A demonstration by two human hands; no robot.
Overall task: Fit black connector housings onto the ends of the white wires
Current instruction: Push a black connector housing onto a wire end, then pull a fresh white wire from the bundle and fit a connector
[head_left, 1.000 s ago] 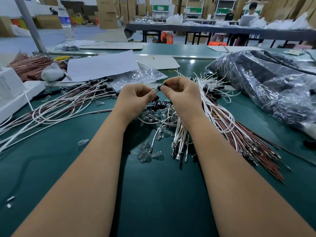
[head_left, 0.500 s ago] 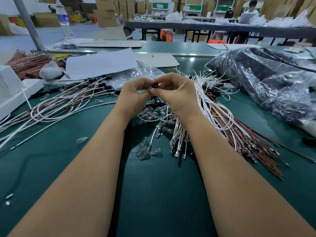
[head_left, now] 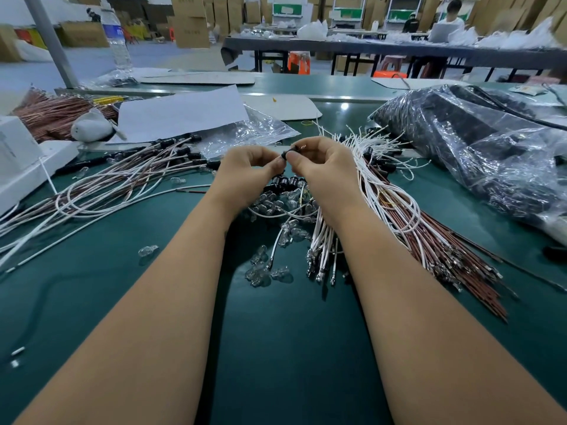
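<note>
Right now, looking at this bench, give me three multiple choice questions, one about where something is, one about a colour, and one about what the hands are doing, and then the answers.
1. Where is the plastic water bottle?
A. far left, at the back of the bench
B. near right corner
C. between the forearms

2. What colour is the bench surface?
A. white
B. dark green
C. orange

3. What are the left hand and right hand doing?
A. lying flat and apart
B. one out of view
C. pinching a small black connector housing together

Answers: 1 A, since the bottle stands beside the grey pole at the far left. 2 B, since the mat under the wires is dark green. 3 C, since both hands meet fingertip to fingertip on the housing above the white wire bundle.
</note>
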